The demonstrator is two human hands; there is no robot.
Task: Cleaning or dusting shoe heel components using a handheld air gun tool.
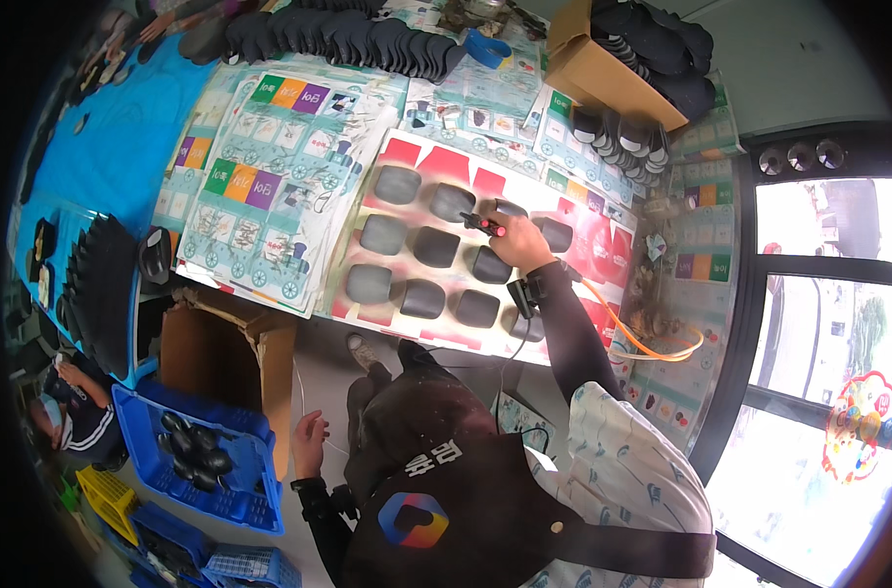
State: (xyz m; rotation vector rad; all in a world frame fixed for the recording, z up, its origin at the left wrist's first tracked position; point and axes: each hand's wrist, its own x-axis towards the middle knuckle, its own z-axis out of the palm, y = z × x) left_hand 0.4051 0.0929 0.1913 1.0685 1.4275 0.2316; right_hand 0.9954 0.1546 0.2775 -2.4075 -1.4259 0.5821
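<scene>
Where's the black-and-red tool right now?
In the head view, above and right of centre, the tool is in the right hand, over the dark pieces on the sheet.

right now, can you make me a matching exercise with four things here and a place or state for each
1. small black tool with pink ends
2. thin orange hose
3. blue plastic crate
4. bare left hand

A. contains dark rounded pieces
B. grasps nothing visible
C. in the right hand
D. loops to the right of the right hand

Pairs: 1-C, 2-D, 3-A, 4-B
</scene>
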